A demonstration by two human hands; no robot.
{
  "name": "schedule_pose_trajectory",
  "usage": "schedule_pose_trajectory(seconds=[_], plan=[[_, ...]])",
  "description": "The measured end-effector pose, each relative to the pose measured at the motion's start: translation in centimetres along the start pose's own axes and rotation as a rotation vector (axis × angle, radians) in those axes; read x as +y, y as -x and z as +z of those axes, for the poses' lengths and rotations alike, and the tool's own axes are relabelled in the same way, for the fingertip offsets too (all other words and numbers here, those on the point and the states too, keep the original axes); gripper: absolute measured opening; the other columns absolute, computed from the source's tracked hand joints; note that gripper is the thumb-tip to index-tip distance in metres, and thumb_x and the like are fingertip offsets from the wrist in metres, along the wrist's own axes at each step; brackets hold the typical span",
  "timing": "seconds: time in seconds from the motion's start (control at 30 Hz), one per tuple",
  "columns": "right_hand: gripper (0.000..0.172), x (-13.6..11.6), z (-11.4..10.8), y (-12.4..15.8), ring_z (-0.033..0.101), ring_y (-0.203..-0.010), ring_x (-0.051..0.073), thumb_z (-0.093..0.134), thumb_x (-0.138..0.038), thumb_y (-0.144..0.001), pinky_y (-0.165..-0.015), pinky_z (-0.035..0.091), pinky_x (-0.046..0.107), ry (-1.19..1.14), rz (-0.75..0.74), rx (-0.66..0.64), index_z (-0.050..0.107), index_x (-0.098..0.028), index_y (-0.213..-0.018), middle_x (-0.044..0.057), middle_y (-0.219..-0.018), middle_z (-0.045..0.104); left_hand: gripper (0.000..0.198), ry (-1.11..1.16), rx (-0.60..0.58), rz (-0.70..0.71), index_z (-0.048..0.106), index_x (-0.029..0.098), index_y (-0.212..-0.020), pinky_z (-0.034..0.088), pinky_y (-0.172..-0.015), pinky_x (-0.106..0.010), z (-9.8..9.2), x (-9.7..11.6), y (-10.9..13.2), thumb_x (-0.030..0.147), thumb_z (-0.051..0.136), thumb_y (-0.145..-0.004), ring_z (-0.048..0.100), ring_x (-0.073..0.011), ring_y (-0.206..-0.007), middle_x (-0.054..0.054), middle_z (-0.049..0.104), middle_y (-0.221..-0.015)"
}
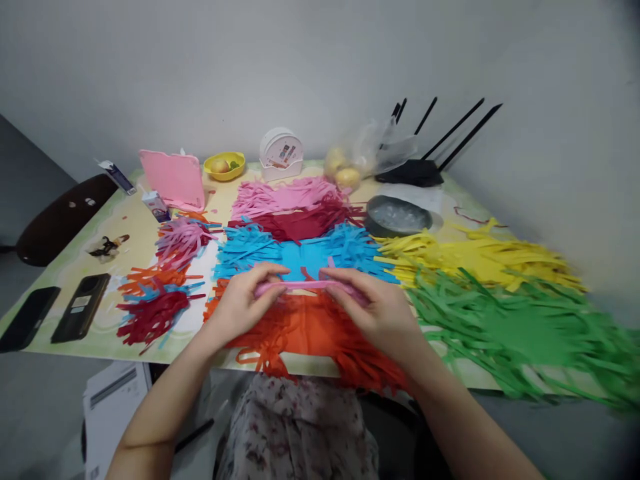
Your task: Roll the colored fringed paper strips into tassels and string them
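Observation:
A pink rolled paper strip (305,285) stretches level between my two hands, above the fringed sheets. My left hand (247,300) pinches its left end, and my right hand (383,310) grips the right end, with the folded fingers partly hiding it. Beneath them lies an orange fringed paper sheet (305,327), its strips hanging over the table's front edge. Just beyond are a blue fringed sheet (305,257), a dark red one (300,223) and a pink one (287,197). Finished-looking multicoloured tassels (155,313) rest to the left of my left hand.
Green fringed paper (530,327) and yellow fringed paper (485,260) cover the right side. Behind are a dark bowl (399,217), a yellow fruit bowl (225,167), a white round holder (281,155) and a pink tablet case (173,179). Two phones (81,308) lie at left.

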State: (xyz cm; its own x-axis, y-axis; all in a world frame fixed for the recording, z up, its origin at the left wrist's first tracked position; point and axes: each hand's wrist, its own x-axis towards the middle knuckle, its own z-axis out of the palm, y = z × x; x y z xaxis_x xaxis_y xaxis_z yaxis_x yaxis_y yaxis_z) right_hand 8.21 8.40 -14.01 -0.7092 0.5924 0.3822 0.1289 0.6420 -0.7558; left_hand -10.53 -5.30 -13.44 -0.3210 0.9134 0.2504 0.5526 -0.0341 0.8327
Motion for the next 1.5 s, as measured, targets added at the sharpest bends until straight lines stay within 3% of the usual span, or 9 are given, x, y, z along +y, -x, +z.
schedule_pose_trajectory(seconds=[0.13,0.37,0.63,0.73,0.93,1.1,1.2,1.3,1.5], plan=[[0.012,0.0,0.0,-0.1,0.071,-0.079,0.021,0.060,-0.028,-0.087,-0.072,0.053,0.031,0.023,0.037,-0.011,0.071,-0.021,-0.085,0.005,-0.085,0.076,0.013,-0.142,-0.026,0.012,0.067,0.018,-0.089,0.047,-0.077,-0.028,0.0,0.0,0.0,0.027,0.058,-0.092,0.066,-0.0172,-0.082,-0.005,0.072,-0.088],[0.016,0.7,0.5,0.2,0.073,-0.068,0.018,0.067,-0.033,-0.084,-0.064,0.060,0.029,-0.495,0.275,-0.071,0.074,-0.022,-0.092,0.004,-0.078,0.077,0.020,0.581,-0.130,-0.223,0.067,0.015,-0.095,0.057,-0.068,-0.030,0.4,0.0,0.1,0.034,0.065,-0.087,0.071,-0.0181,-0.068,-0.005,0.074,-0.075],[0.008,1.2,0.7,0.0,0.071,-0.059,0.017,0.069,-0.022,-0.075,-0.060,0.061,0.028,-0.620,0.260,-0.029,0.077,-0.021,-0.073,0.003,-0.068,0.076,0.023,0.667,-0.101,-0.224,0.078,0.014,-0.089,0.057,-0.065,-0.030,1.2,-0.9,0.2,0.033,0.070,-0.082,0.070,-0.0181,-0.064,-0.009,0.075,-0.079],[0.017,1.1,0.5,0.2,0.071,-0.059,0.016,0.061,-0.015,-0.076,-0.058,0.058,0.026,-0.510,0.163,-0.010,0.076,-0.023,-0.073,0.001,-0.068,0.076,0.022,0.542,-0.179,-0.156,0.077,0.014,-0.086,0.056,-0.070,-0.031,0.5,-1.0,0.3,0.032,0.063,-0.087,0.071,-0.0195,-0.070,-0.010,0.075,-0.078],[0.028,0.1,-0.1,0.2,0.073,-0.070,0.017,0.054,-0.006,-0.077,-0.069,0.058,0.029,-0.152,-0.292,-0.041,0.075,-0.024,-0.081,0.001,-0.074,0.077,0.015,0.100,-0.210,0.108,0.074,0.020,-0.096,0.038,-0.109,-0.040,-1.3,1.0,-0.5,0.026,0.061,-0.090,0.059,-0.0258,-0.123,-0.009,0.073,-0.117],[0.031,-0.5,-0.7,0.1,0.073,-0.077,0.017,0.051,-0.007,-0.082,-0.077,0.058,0.030,-0.095,-0.455,-0.190,0.074,-0.026,-0.092,0.003,-0.084,0.078,0.020,-0.028,-0.389,0.146,0.074,0.018,-0.093,0.052,-0.081,-0.029,-0.5,1.6,-1.4,0.029,0.057,-0.093,0.069,-0.0185,-0.084,-0.008,0.077,-0.090],[0.033,-0.4,-1.7,-0.4,0.072,-0.099,0.021,0.060,-0.017,-0.084,-0.090,0.056,0.035,-0.044,-0.302,-0.303,0.070,-0.024,-0.116,0.007,-0.110,0.075,0.020,-0.297,-0.267,0.264,0.073,0.019,-0.091,0.048,-0.097,-0.041,-0.3,0.9,-1.3,0.026,0.055,-0.094,0.067,-0.0187,-0.083,-0.007,0.075,-0.085],[0.036,-0.1,-2.2,-1.5,0.067,-0.112,0.025,0.064,-0.032,-0.088,-0.095,0.054,0.038,-0.129,-0.046,-0.375,0.067,-0.023,-0.123,0.009,-0.124,0.070,0.023,-0.499,-0.141,0.431,0.072,0.025,-0.093,0.029,-0.114,-0.059,-0.5,0.5,-1.1,0.019,0.051,-0.094,0.068,-0.0195,-0.093,-0.004,0.076,-0.088],[0.027,-0.1,0.5,-2.5,0.070,-0.069,0.016,0.068,-0.045,-0.084,-0.068,0.055,0.028,-0.691,0.263,-0.701,0.071,-0.018,-0.084,0.003,-0.074,0.076,0.018,-0.401,-0.148,0.507,0.073,0.029,-0.099,0.037,-0.110,-0.058,-1.3,0.0,-0.5,0.020,0.061,-0.088,0.070,-0.0227,-0.101,-0.005,0.077,-0.103]])
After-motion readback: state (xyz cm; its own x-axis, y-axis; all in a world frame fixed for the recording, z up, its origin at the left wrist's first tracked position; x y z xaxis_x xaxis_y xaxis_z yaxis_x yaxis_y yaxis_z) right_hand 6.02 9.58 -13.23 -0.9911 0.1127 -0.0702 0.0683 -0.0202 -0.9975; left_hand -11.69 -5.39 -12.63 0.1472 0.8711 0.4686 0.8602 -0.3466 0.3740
